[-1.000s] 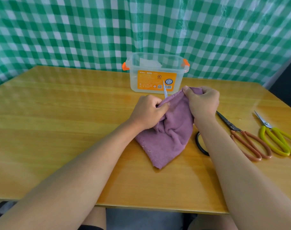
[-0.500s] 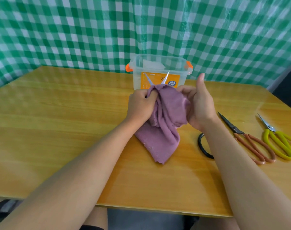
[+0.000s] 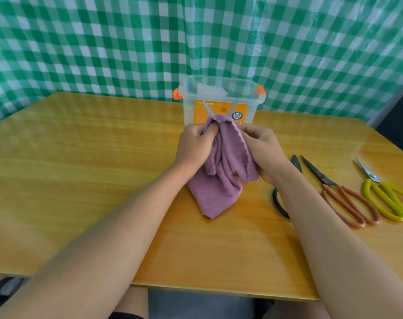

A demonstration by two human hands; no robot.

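Purple cloth round one scissors, pinched by left hand, right hand; three others: black pair, brown pair, yellow pair

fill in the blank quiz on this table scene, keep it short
The left hand and right hand both grip a cloth coloured ____.
Two blade tips poke from the cloth's top, spread in a ____ shape.
The clear box behind the hands has clips coloured ____.
The scissors farthest to the person's right have ____ handles.
Missing words: purple, V, orange, yellow.
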